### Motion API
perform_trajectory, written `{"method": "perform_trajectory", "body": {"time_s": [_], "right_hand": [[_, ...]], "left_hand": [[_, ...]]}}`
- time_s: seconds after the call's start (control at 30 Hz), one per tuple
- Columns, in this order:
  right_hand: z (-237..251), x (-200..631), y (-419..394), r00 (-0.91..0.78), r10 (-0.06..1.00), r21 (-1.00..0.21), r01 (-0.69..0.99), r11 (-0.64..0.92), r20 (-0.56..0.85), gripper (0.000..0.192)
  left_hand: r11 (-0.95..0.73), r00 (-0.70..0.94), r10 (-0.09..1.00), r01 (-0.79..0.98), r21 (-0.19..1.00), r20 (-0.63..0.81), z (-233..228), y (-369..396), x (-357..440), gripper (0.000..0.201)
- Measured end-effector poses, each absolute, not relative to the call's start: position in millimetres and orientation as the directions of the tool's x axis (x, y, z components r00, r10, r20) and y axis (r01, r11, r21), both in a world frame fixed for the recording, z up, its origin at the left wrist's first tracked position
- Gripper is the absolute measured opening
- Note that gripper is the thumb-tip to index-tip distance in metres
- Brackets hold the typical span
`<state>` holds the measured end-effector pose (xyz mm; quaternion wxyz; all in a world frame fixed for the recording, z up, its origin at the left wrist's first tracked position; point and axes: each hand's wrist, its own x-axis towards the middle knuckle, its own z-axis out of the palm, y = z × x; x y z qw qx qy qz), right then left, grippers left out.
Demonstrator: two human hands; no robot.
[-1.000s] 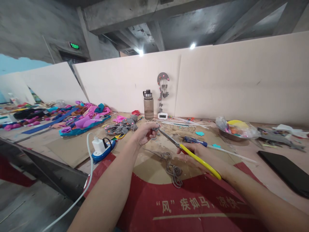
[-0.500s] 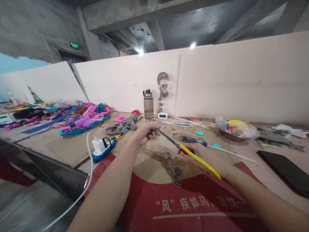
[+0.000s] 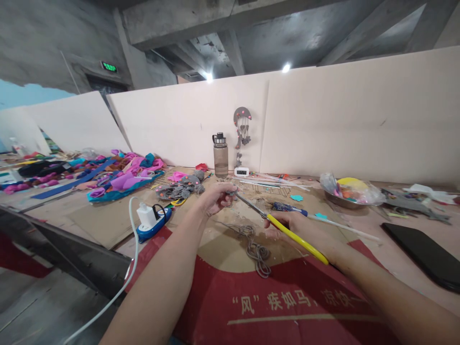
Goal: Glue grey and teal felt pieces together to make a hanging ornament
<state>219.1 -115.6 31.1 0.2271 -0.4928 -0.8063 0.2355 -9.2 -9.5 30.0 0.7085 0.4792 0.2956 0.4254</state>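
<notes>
My left hand [image 3: 214,198] pinches a small grey felt piece [image 3: 231,193] above the table. My right hand [image 3: 302,232] grips yellow-handled scissors [image 3: 283,231], and their metal blades point up-left with the tips at the grey piece. Below the hands a tangle of grey cord [image 3: 256,247] lies on brown cardboard. Whether the blades are cutting the piece is too small to tell.
A red printed sheet [image 3: 273,302] covers the near table. A white charger on a blue power strip [image 3: 153,220] sits left, with a grey felt pile [image 3: 179,188] and bright fabric scraps [image 3: 122,177] beyond. A bottle [image 3: 220,155], metal bowl [image 3: 350,194] and black tablet [image 3: 422,254] stand around.
</notes>
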Motion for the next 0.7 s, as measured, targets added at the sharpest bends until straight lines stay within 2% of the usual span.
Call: {"method": "perform_trajectory", "body": {"time_s": [0.3,0.53,0.7], "right_hand": [[33,222,-115,-0.404,0.9,-0.494,0.756,0.43,0.164,0.019],[13,230,-103,-0.411,0.833,-0.204,0.839,0.505,0.371,0.031],[12,227,-104,-0.42,0.827,-0.234,0.82,0.522,0.374,0.027]], "left_hand": [[0.133,0.431,0.902,-0.361,0.923,0.039,28,-9,-9,0.02],[0.141,0.437,0.898,-0.396,0.907,0.052,32,-11,-9,0.019],[0.094,0.403,0.91,-0.428,0.899,0.097,31,-10,-9,0.023]]}}
